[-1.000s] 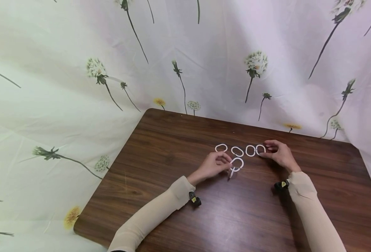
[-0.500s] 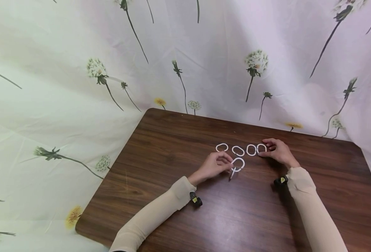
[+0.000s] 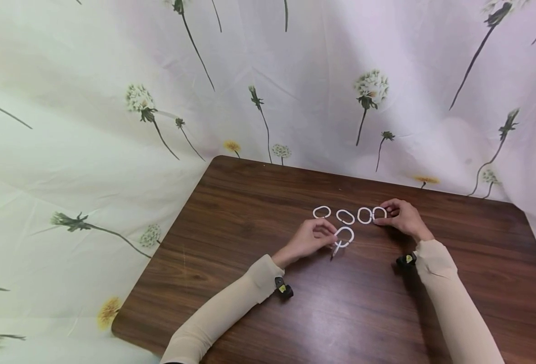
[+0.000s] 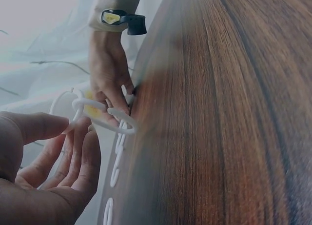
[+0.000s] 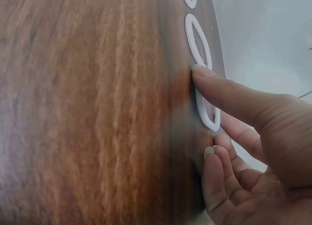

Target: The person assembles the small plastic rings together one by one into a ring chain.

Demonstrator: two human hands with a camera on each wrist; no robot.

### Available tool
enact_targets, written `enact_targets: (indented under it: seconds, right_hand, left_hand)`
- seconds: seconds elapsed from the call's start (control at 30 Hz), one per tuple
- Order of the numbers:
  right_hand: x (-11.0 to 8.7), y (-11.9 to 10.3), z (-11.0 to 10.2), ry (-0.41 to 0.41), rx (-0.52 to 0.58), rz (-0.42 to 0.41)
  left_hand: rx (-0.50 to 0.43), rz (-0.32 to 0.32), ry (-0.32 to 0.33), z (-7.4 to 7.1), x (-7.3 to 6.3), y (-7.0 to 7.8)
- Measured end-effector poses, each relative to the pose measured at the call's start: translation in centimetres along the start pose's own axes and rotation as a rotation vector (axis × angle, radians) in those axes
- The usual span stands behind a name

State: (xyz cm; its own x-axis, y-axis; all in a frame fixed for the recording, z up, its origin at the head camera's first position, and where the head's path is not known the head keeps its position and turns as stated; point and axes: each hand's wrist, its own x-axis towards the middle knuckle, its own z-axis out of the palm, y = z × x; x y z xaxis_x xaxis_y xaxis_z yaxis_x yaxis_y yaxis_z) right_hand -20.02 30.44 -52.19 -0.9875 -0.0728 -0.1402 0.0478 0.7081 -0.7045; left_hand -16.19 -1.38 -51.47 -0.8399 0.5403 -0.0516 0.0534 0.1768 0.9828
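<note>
While linked rings [image 4: 90, 103] jut from L hand [image 3: 310, 239], R hand [image 3: 406, 221] pinches rightmost ring [image 5: 201, 107]

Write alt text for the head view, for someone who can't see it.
A person's left hand pinches two linked white rings over a brown table, while their right hand touches the right end ring of an uneven row of four more. A pale cloth printed with flowers hangs behind.
</note>
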Motion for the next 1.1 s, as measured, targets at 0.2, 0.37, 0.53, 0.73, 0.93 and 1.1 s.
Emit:
enact_targets:
  seconds: [0.2,0.37,0.53,0.73,0.93,1.1]
  right_hand:
    - [-0.4,0.4,0.3,0.083,-0.018,-0.046]
    - [-1.1,0.6,0.7,0.166,-0.025,-0.112]
    - [-1.9,0.8,1.0,0.203,-0.041,-0.138]
    - [-2.7,0.9,1.8,0.215,-0.008,-0.106]
    - [-3.2,0.5,1.9,0.203,0.039,-0.113]
    - [-3.7,0.2,1.6,0.179,0.105,-0.074]
  left_hand:
    - [-0.004,-0.007,-0.002,0.1,0.2,0.1]
    - [0.005,-0.002,0.003,0.2,0.5,-0.2]
    - [-0.02,-0.008,0.006,0.2,0.4,-0.1]
    - [-0.009,-0.02,0.015,0.1,0.2,-0.2]
    - [0.01,-0.021,0.022,-0.1,0.2,-0.4]
    - [0.002,-0.005,0.016,-0.1,0.5,-0.3]
